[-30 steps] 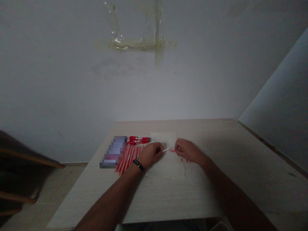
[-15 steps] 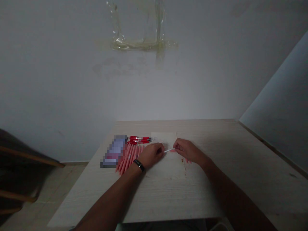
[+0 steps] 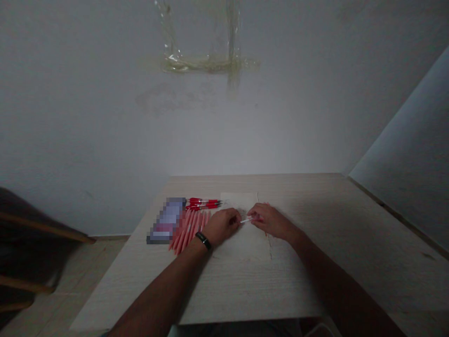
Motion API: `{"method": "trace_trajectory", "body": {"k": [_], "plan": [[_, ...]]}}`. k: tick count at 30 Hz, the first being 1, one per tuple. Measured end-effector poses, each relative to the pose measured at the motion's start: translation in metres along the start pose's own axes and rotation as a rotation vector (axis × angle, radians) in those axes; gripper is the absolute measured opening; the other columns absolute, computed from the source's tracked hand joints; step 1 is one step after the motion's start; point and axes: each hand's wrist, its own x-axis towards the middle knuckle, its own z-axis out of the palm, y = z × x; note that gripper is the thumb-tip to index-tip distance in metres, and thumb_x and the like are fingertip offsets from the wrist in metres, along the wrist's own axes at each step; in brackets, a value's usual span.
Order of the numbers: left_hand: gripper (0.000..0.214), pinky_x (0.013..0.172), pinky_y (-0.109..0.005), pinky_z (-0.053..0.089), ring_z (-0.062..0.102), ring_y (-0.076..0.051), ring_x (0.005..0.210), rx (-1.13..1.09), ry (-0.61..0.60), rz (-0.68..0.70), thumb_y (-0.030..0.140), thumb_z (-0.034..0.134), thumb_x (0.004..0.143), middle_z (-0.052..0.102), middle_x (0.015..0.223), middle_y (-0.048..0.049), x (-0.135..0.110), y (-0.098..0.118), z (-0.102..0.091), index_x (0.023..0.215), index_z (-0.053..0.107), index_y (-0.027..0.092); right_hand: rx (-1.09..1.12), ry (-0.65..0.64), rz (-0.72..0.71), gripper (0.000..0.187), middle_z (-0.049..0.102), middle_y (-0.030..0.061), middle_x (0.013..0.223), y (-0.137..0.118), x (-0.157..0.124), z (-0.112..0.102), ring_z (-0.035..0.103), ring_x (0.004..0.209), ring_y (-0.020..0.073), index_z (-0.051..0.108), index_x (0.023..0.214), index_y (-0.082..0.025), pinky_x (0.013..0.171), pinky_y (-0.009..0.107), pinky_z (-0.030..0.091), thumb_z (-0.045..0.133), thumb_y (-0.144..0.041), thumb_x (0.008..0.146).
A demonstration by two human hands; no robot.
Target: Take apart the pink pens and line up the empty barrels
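Observation:
Over a pale sheet of paper (image 3: 242, 250), my left hand (image 3: 224, 224) is closed in a pinch on one end of a thin white tube (image 3: 247, 220) that looks like a pen refill. My right hand (image 3: 270, 221) is closed around the tube's other end, and a small pinkish piece shows at its fingertips. The fingers partly hide both ends. Left of my left hand lies a row of pink pens (image 3: 187, 230). Several red pens (image 3: 203, 204) with dark tips lie behind them.
A phone-like, pixelated rectangle (image 3: 166, 221) lies beside the pens on the wooden table (image 3: 147, 281). A thin cord-like line (image 3: 269, 245) runs along the paper's right edge. The wall (image 3: 294, 117) stands behind the table, and wooden bars (image 3: 42, 224) are at lower left.
My right hand has shifted slightly, and its fingers now reach further along the white tube. The pink bits beneath that hand are now mostly covered. My left hand has hardly moved.

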Motion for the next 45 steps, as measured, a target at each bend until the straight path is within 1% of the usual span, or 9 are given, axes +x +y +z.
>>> {"method": "trace_trajectory", "body": {"k": [3,6,11,14,18,21,24,33,45], "plan": [[0.012,0.065,-0.024,0.040,0.057,-0.015,0.074,-0.001,0.029,0.006,0.016,0.056,0.080,0.066,0.083,-0.0029,0.000,-0.002,0.000,0.087,0.066,0.019,-0.002,0.023,-0.006,0.018,0.063,0.0062,0.103,0.003,-0.002,-0.008,0.059,0.092,0.0180,0.065,0.106,-0.020,0.084,0.031,0.046,0.064,-0.024,0.088],[0.011,0.065,-0.024,0.040,0.058,-0.015,0.074,-0.003,0.056,0.001,0.019,0.056,0.083,0.066,0.084,-0.0030,0.000,-0.004,0.001,0.088,0.065,0.019,-0.081,0.052,0.012,0.013,0.061,0.0065,0.098,0.008,-0.003,-0.013,0.058,0.090,0.0188,0.067,0.099,-0.018,0.081,0.031,0.047,0.065,-0.024,0.087],[0.009,0.064,-0.024,0.040,0.058,-0.015,0.075,-0.006,0.070,-0.030,0.018,0.057,0.082,0.066,0.085,-0.0033,0.000,-0.003,0.001,0.088,0.065,0.019,-0.114,-0.023,0.096,0.016,0.058,0.0062,0.095,0.015,-0.005,-0.011,0.058,0.075,0.0151,0.069,0.095,-0.018,0.068,0.029,0.048,0.064,-0.033,0.089],[0.010,0.064,-0.024,0.039,0.058,-0.015,0.075,0.001,0.068,-0.035,0.018,0.057,0.081,0.066,0.085,-0.0033,0.000,-0.003,0.000,0.088,0.064,0.019,-0.139,-0.052,0.114,0.015,0.058,0.0062,0.093,0.016,-0.003,-0.008,0.059,0.080,0.0167,0.070,0.090,-0.018,0.071,0.028,0.047,0.064,-0.032,0.089],[0.009,0.063,-0.024,0.039,0.058,-0.015,0.074,0.000,0.070,-0.038,0.016,0.058,0.080,0.066,0.084,-0.0025,0.000,-0.004,0.000,0.087,0.064,0.019,-0.188,-0.020,0.051,0.007,0.060,0.0058,0.090,0.013,-0.001,-0.011,0.057,0.090,0.0189,0.068,0.088,-0.017,0.080,0.029,0.043,0.064,-0.022,0.088],[0.007,0.062,-0.024,0.038,0.057,-0.015,0.073,-0.004,0.087,-0.050,0.017,0.058,0.081,0.065,0.082,-0.0020,0.000,-0.005,0.000,0.085,0.063,0.019,-0.189,0.060,0.032,0.002,0.061,0.0040,0.086,0.010,0.001,-0.014,0.055,0.086,0.0178,0.065,0.087,-0.017,0.078,0.028,0.041,0.064,-0.016,0.085],[0.005,0.061,-0.024,0.037,0.057,-0.014,0.071,-0.015,0.110,-0.078,0.022,0.058,0.084,0.065,0.081,-0.0016,0.000,-0.006,0.001,0.084,0.062,0.019,-0.146,0.115,0.038,0.005,0.061,0.0029,0.084,0.008,0.001,-0.015,0.055,0.083,0.0168,0.064,0.087,-0.018,0.075,0.027,0.041,0.062,-0.013,0.085],[0.018,0.059,-0.024,0.034,0.056,-0.015,0.069,-0.014,0.140,-0.153,0.037,0.057,0.089,0.065,0.079,-0.0025,0.000,-0.011,0.003,0.087,0.061,0.019,-0.105,0.207,0.045,0.007,0.060,0.0030,0.084,0.008,0.001,-0.017,0.055,0.079,0.0163,0.064,0.088,-0.017,0.072,0.027,0.040,0.064,-0.012,0.083],[0.005,0.060,-0.023,0.035,0.056,-0.015,0.070,-0.002,0.081,-0.111,0.021,0.059,0.083,0.065,0.081,-0.0027,0.000,-0.006,-0.002,0.084,0.063,0.018,-0.128,0.198,-0.003,0.008,0.061,0.0034,0.082,0.004,0.001,-0.019,0.054,0.079,0.0173,0.064,0.085,-0.017,0.072,0.028,0.041,0.063,-0.010,0.082]]}}
